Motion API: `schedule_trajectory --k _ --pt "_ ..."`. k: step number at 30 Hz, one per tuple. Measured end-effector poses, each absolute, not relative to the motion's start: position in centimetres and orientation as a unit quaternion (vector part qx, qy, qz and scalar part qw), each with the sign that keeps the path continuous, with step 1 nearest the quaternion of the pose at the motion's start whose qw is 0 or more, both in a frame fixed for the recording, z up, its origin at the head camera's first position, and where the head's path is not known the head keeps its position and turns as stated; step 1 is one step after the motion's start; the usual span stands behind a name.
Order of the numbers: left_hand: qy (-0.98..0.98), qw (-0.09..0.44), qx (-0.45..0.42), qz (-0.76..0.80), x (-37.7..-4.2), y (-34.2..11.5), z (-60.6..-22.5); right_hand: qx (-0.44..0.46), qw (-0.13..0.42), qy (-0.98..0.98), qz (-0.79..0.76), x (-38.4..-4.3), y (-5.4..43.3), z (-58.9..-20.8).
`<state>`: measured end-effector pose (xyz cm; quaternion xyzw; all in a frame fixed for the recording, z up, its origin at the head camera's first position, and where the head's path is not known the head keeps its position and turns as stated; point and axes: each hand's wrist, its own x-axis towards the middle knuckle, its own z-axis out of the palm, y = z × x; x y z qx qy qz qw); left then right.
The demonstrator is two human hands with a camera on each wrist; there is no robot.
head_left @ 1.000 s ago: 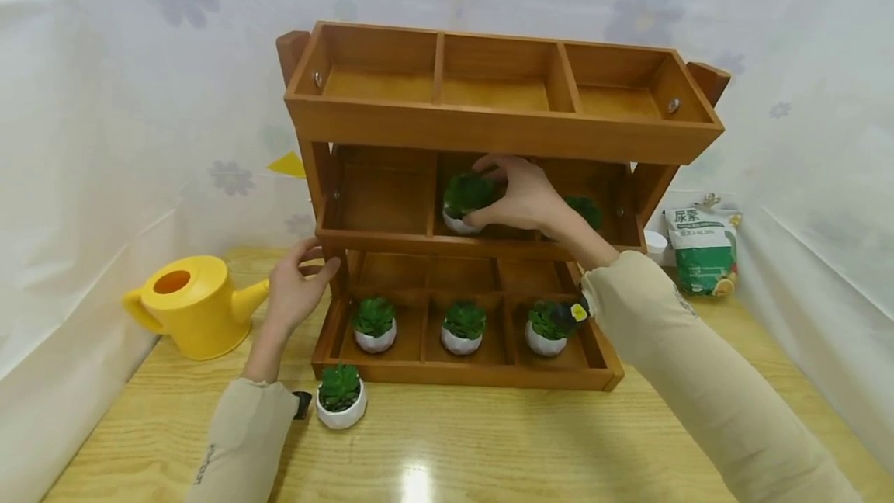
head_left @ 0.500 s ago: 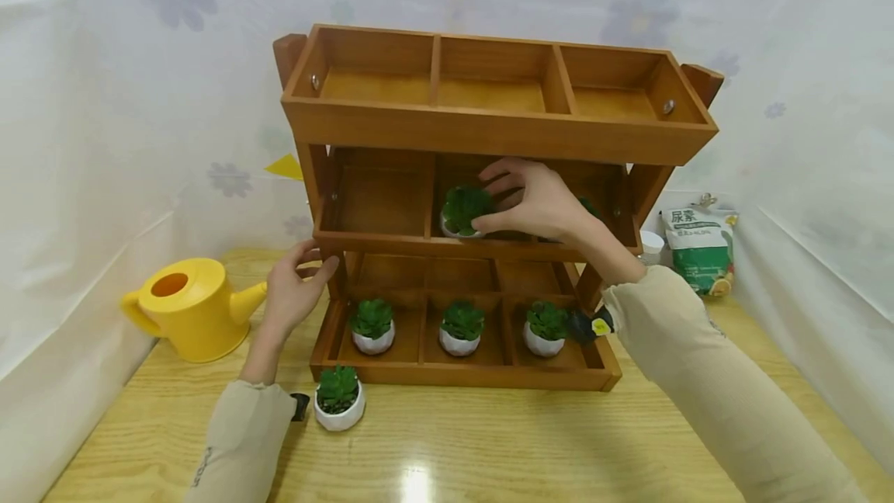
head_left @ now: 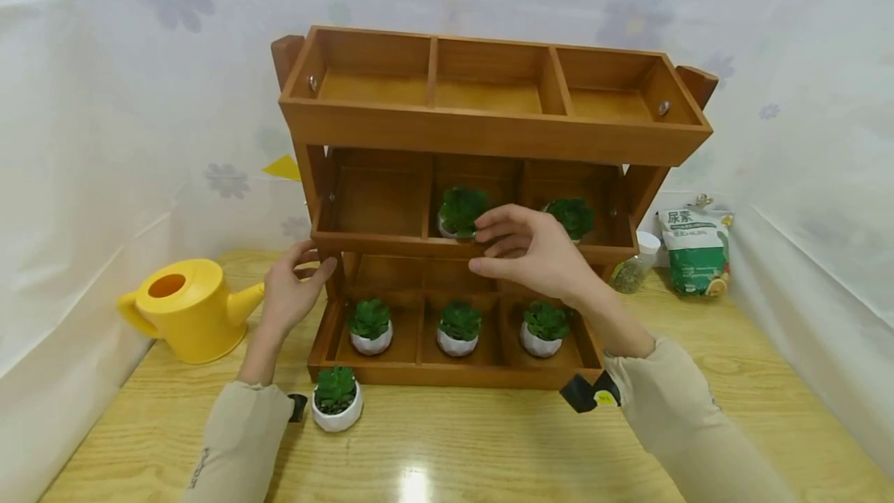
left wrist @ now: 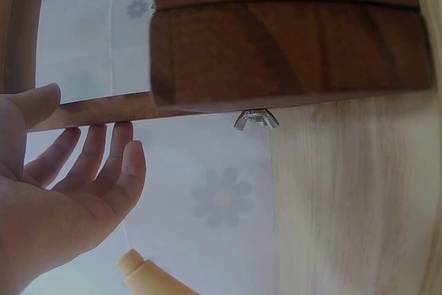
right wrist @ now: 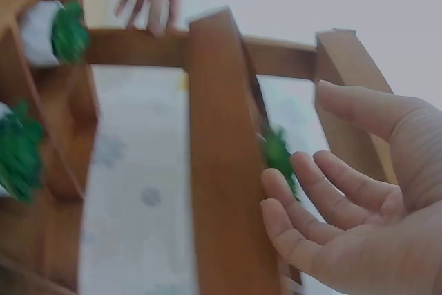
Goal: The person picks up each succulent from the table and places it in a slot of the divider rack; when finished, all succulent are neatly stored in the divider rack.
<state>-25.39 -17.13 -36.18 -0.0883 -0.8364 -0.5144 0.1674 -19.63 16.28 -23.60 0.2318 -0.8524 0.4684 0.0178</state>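
Observation:
My left hand (head_left: pixel 296 286) holds the left side post (left wrist: pixel 103 110) of a three-tier wooden plant shelf (head_left: pixel 489 134), thumb on one side, fingertips on the other. My right hand (head_left: pixel 534 251) is in front of the middle tier, fingers loosely bent and nothing in them. Just beyond its fingertips, a potted succulent (head_left: pixel 463 212) sits in the middle tier's centre compartment. Another succulent (head_left: pixel 571 216) stands in the compartment to its right, partly hidden by that hand. The bottom tier bears three white-potted succulents, among them the left one (head_left: pixel 371 324). On the table, one more succulent (head_left: pixel 337 398) stands before the shelf's left corner.
A yellow watering can (head_left: pixel 188 309) stands on the table left of the shelf. To the right are a jar with a white lid (head_left: pixel 634 266) and a green-and-white bag (head_left: pixel 694 251) closed with a clip. White sheeting hangs behind and at both sides.
My right hand has let go of the succulent in the middle tier's centre compartment and drawn back, down and to the right. The left hand stays on the post.

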Motion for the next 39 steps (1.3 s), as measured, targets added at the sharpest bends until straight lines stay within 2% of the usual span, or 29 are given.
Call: schedule_trajectory --k 12,21,29,39 --pt "-0.841 0.161 -0.089 -0.508 -25.0 -17.4 -36.3 0.256 -0.046 -0.800 0.541 -17.1 12.0 -31.1" --pt "-0.841 0.164 -0.091 -0.507 -25.1 -17.4 -36.1 0.230 -0.113 -0.775 0.578 -15.6 7.9 -36.6" --pt "-0.838 0.170 -0.089 -0.510 -25.2 -17.4 -36.2 0.254 -0.116 -0.803 0.527 -14.9 4.9 -39.6" --pt "-0.840 0.157 -0.088 -0.512 -25.3 -17.4 -36.1 0.240 -0.086 -0.837 0.484 -14.5 2.8 -40.8"
